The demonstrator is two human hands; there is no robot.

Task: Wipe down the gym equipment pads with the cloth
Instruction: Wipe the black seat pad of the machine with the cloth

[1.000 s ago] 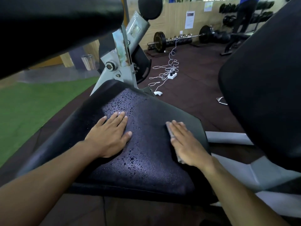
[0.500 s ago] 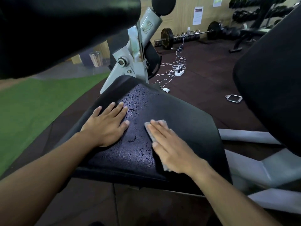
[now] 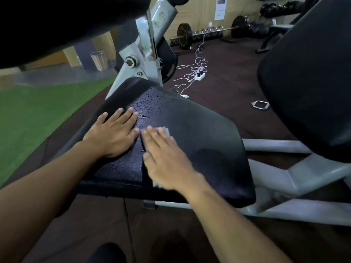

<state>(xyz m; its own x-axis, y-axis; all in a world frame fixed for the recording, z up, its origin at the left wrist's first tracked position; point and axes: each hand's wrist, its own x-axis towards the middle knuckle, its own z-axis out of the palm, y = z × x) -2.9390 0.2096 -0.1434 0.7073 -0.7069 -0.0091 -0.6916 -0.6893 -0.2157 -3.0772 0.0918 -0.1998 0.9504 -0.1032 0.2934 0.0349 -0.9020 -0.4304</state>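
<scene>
Gym floor w/ green turf at left, dark mats beyond; black seat pad [image 3: 199, 149] in front, wet droplets on its left part. Left hand [image 3: 112, 135] flat on pad, fingers straight, no grip on anything; just beside it, right hand [image 3: 167, 160] flat, pressing grey cloth [image 3: 167, 130] onto pad mid-area. Risk, prob.: cloth only pinned by palm, could bunch or slip out on wet vinyl, leaving streaks near left hand.

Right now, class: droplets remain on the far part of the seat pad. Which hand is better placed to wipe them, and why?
Right. The right hand already presses the cloth flat just below the droplets; the left hand rests bare on the seat pad.
</scene>
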